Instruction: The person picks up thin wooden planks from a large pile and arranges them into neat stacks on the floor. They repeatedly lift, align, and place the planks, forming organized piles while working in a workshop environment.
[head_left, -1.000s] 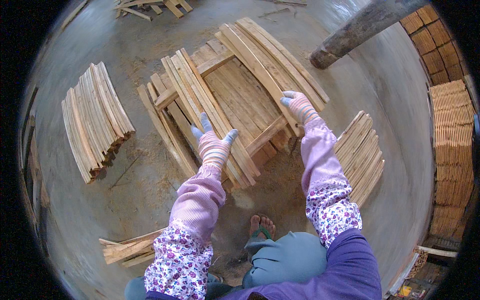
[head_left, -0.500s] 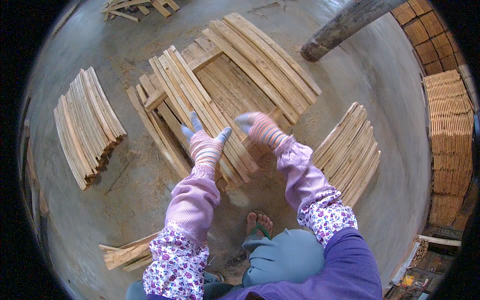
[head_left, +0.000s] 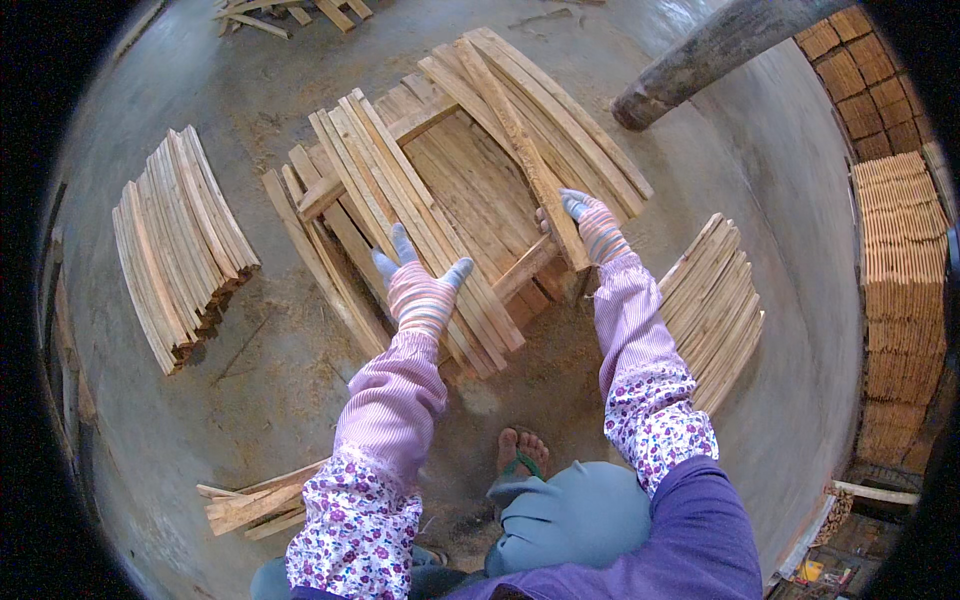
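Observation:
My right hand (head_left: 598, 228), in a striped glove, grips the near end of a rough-edged wooden slat (head_left: 527, 150). That slat is tilted across the wider boards (head_left: 590, 135) on the right side of a low wooden stand. My left hand (head_left: 420, 296) lies with fingers spread on a row of narrow slats (head_left: 375, 175) at the stand's left side. Between the two groups, the stand's planked middle (head_left: 465, 165) shows, with a crosspiece (head_left: 525, 268) at its near end.
Stacks of slats lie on the floor to the left (head_left: 185, 245) and right (head_left: 715, 310). A few offcuts (head_left: 262, 503) are near my left arm. A round post (head_left: 690, 70) stands far right, with tall bundled wood stacks (head_left: 895, 300) along the right side.
My right hand has moved right from above the middle and closed on a slat, which now lies askew over the right-hand boards. My left hand remains spread on the narrow slats.

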